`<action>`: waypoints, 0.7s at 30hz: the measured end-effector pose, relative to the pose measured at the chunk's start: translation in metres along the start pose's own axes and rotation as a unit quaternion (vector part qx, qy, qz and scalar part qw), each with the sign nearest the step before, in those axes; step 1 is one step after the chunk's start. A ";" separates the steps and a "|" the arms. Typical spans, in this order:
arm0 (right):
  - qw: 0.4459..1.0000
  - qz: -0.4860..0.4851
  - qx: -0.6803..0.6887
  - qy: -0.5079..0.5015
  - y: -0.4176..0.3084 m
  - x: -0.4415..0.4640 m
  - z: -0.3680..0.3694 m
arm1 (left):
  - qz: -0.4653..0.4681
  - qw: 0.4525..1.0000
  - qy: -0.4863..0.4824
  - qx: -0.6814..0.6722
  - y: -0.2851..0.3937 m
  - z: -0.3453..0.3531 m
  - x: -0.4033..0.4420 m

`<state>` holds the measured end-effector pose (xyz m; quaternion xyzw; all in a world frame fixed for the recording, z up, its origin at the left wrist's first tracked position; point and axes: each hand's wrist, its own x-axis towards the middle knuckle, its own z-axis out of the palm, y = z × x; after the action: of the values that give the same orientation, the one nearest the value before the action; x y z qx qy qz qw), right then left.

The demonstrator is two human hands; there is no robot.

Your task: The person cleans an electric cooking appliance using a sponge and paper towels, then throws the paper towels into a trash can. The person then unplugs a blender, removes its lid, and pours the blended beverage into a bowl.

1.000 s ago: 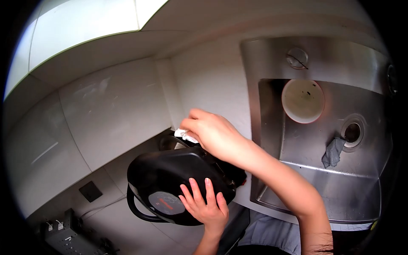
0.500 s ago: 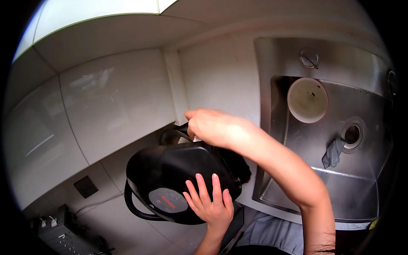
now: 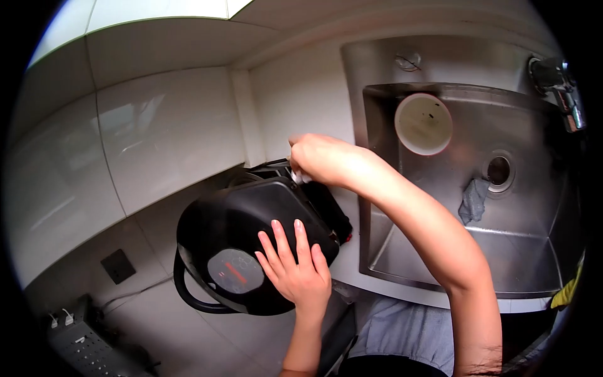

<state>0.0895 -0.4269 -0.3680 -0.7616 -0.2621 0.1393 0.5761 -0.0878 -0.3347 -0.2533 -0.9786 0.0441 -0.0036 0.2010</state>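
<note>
A black appliance point(image 3: 213, 213) with a curved handle and an oval label panel stands tilted in view, left of the sink. Flat on its side, fingers spread, rests my left hand point(image 3: 295, 270). My right hand point(image 3: 320, 160) is at its upper edge, fingers curled round a white cloth point(image 3: 299, 178), of which only a small part shows. Behind the lid a round metal rim point(image 3: 245, 180) is partly visible. The right fingertips are mostly hidden.
A stainless sink point(image 3: 440, 240) at the right holds a white bowl point(image 3: 424, 124) with dark bits and a grey cloth point(image 3: 474, 200) beside the drain. A faucet point(image 3: 565, 94) is at the far right. A perforated black box point(image 3: 81, 342) with plugs sits at lower left.
My right hand has shifted along the appliance's upper edge, and less of the white cloth shows than at first. My left hand stays on its side. The view has shifted, bringing the faucet in.
</note>
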 end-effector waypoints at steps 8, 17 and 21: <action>1.000 0.011 0.007 -0.027 -0.013 -0.076 0.006 | 0.010 1.000 0.027 0.004 -0.002 0.002 -0.002; 0.997 0.011 -0.009 0.081 -0.016 -0.102 0.035 | 0.017 0.998 0.053 0.019 -0.002 0.002 -0.004; 0.998 0.040 -0.015 0.045 -0.030 -0.142 0.039 | 0.015 0.998 0.064 0.005 -0.003 0.003 -0.005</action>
<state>-0.0547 -0.4688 -0.3644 -0.7855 -0.2072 0.1240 0.5698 -0.0925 -0.3305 -0.2548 -0.9745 0.0715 -0.0636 0.2031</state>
